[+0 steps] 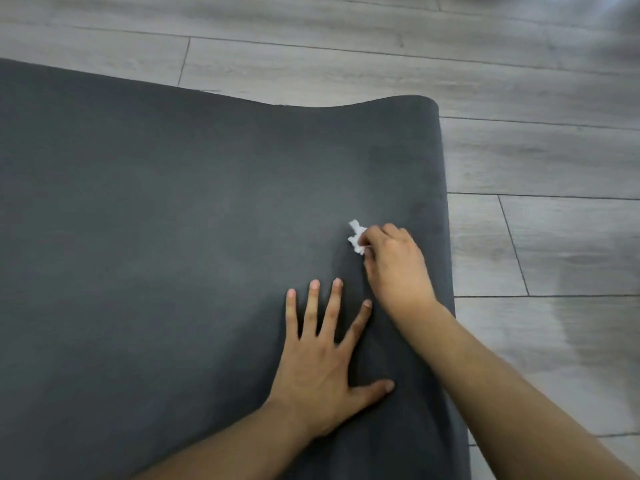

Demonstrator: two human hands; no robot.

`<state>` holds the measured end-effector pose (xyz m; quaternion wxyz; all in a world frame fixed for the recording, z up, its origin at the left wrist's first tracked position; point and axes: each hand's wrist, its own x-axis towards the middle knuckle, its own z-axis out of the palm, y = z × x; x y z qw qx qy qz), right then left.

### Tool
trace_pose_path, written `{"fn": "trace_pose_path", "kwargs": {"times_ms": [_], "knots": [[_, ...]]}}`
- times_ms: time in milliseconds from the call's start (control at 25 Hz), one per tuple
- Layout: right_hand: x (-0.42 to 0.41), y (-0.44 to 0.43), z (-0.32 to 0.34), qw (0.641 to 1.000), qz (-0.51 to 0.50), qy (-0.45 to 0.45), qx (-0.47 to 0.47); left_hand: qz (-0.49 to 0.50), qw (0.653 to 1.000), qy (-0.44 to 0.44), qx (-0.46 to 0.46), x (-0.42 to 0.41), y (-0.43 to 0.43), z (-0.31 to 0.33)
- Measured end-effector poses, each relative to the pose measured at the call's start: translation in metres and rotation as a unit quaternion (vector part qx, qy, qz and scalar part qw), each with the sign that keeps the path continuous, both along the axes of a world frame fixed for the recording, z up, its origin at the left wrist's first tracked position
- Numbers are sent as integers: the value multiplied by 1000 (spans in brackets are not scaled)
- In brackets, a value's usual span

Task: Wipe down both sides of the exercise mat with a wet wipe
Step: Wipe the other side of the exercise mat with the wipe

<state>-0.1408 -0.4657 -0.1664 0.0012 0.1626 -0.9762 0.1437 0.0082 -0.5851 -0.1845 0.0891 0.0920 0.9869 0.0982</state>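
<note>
Left hand (320, 368) flat, fingers spread on mat (156, 237), right hand (394, 265) pinching crumpled wipe (356, 237)

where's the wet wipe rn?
Head view, right of centre: the wet wipe is bunched in the right hand on the dark mat, just beyond the flat left hand.

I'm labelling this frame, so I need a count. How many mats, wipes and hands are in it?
mat: 1, dark grey
wipe: 1, white
hands: 2, left hand flat on the mat, right hand pinching the wipe
Total: 4
</note>
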Motion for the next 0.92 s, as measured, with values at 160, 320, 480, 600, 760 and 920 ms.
{"fn": "trace_pose_path", "kwargs": {"times_ms": [160, 320, 480, 600, 760, 920], "knots": [[-45, 34, 4, 998, 21, 26, 54, 15, 1000, 1, -26, 1, 8, -9], [-51, -2, 5, 978, -208, 7, -21, 20, 1000, 3, -20, 4, 11, -11], [-14, -102, 13, 988, 0, -72, -133, 3, 1000, 4, -7, 4, 8, -12], [-21, -122, 19, 980, 182, -82, -21, 5, 1000, -13, 1, 4, 5, -11], [-64, 7, 5, 999, -41, 23, 28, 17, 1000, -3, 6, 4, 5, -10], [-60, 38, -7, 986, -158, 41, 21, -38, 995, 74, 47, 18, 1, -7]]}}
